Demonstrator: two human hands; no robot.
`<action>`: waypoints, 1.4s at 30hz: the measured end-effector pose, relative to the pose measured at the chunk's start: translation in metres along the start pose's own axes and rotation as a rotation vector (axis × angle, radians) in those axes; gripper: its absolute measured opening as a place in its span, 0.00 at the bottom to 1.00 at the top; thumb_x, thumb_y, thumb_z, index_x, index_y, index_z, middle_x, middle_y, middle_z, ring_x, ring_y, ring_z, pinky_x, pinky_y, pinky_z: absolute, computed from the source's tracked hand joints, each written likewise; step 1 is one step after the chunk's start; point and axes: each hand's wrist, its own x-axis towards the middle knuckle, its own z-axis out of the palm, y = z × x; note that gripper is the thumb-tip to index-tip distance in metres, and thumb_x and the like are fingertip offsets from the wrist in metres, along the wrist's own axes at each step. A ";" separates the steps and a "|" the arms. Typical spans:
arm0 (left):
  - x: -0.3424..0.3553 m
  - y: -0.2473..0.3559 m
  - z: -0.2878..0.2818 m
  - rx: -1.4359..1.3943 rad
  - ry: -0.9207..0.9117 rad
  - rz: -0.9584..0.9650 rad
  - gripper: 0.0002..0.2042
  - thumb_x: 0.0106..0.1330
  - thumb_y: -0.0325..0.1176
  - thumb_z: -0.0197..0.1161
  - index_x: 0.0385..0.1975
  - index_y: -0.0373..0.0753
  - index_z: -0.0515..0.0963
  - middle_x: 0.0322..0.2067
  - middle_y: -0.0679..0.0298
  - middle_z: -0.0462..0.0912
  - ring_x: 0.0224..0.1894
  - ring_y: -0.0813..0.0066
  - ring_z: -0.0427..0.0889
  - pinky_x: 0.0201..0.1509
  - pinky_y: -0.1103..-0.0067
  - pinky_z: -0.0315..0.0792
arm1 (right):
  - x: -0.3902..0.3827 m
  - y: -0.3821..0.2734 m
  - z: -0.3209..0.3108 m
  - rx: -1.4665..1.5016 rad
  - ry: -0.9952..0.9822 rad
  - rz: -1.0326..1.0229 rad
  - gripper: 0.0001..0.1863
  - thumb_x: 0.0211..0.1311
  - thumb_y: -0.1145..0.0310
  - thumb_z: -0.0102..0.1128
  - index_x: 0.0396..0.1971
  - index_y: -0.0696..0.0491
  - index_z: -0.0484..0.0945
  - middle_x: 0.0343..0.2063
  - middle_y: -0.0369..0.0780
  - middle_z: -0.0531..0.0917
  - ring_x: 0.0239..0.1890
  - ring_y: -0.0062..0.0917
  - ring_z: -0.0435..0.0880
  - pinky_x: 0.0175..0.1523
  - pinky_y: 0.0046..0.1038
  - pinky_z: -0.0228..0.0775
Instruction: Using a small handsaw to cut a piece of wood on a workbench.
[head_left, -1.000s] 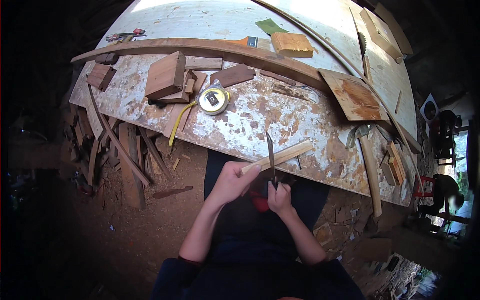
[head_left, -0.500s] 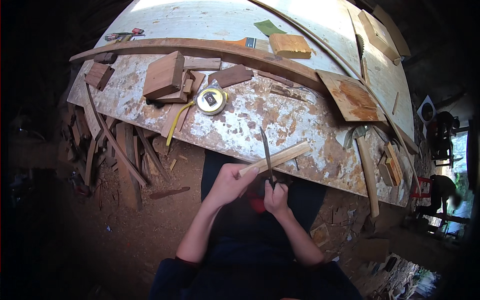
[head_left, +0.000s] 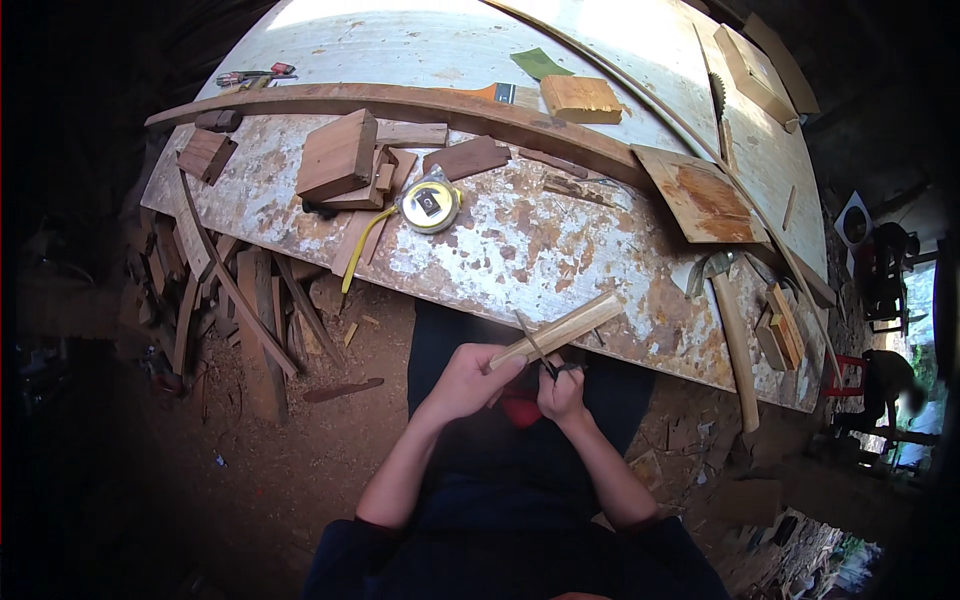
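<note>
My left hand (head_left: 467, 380) grips the near end of a pale strip of wood (head_left: 577, 323). The strip slants up to the right, its far end over the front edge of the workbench (head_left: 480, 265). Closed round the dark handle of a slim, dark, file-like tool (head_left: 532, 339) is my right hand (head_left: 563, 392). The tool's narrow blade crosses the strip just beyond my left fingers, its tip pointing up and left. Whether it is a file or a knife I cannot tell. My fingers partly hide the handle.
On the bench lie a tape measure (head_left: 428, 203), wooden blocks (head_left: 338, 157), a long curved beam (head_left: 400, 97), a flat board (head_left: 697, 197) and a hammer (head_left: 733, 345). Wood offcuts (head_left: 258, 330) lean at the left below. A person (head_left: 885, 385) is at the far right.
The tool has tilted further to the left and its tip has dropped nearer the strip. Both hands have shifted slightly right and down, and the wood strip is angled a little more steeply.
</note>
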 end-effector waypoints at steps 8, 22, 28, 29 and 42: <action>0.002 -0.008 0.002 -0.030 0.116 0.047 0.24 0.80 0.44 0.52 0.18 0.37 0.72 0.13 0.70 0.71 0.14 0.84 0.69 0.19 0.81 0.63 | 0.011 -0.026 -0.017 0.070 -0.068 0.108 0.05 0.65 0.78 0.56 0.28 0.60 0.75 0.20 0.51 0.78 0.22 0.49 0.82 0.27 0.44 0.71; -0.010 0.032 0.004 0.436 0.334 0.466 0.14 0.70 0.34 0.63 0.23 0.31 0.78 0.16 0.58 0.74 0.16 0.73 0.75 0.21 0.77 0.64 | 0.016 -0.063 -0.035 0.156 -0.079 0.278 0.07 0.68 0.76 0.56 0.30 0.62 0.75 0.21 0.52 0.79 0.24 0.52 0.82 0.29 0.44 0.72; -0.018 0.052 0.001 0.521 0.324 0.471 0.10 0.65 0.31 0.65 0.26 0.31 0.78 0.21 0.54 0.76 0.21 0.60 0.76 0.26 0.72 0.67 | 0.015 -0.063 -0.036 0.148 -0.064 0.253 0.07 0.67 0.77 0.55 0.29 0.62 0.74 0.20 0.52 0.78 0.23 0.52 0.81 0.28 0.44 0.71; -0.018 0.052 0.000 0.541 0.321 0.482 0.09 0.65 0.31 0.66 0.28 0.31 0.78 0.21 0.55 0.76 0.21 0.61 0.76 0.26 0.72 0.67 | 0.013 -0.063 -0.036 0.147 -0.064 0.253 0.07 0.67 0.77 0.55 0.29 0.62 0.74 0.20 0.52 0.78 0.23 0.52 0.81 0.28 0.44 0.71; 0.000 0.031 -0.005 0.556 0.388 0.537 0.10 0.64 0.28 0.70 0.40 0.30 0.80 0.23 0.60 0.76 0.16 0.79 0.72 0.20 0.80 0.65 | -0.004 -0.044 -0.023 0.155 -0.121 0.415 0.08 0.70 0.72 0.56 0.35 0.63 0.77 0.24 0.55 0.81 0.29 0.54 0.84 0.32 0.44 0.74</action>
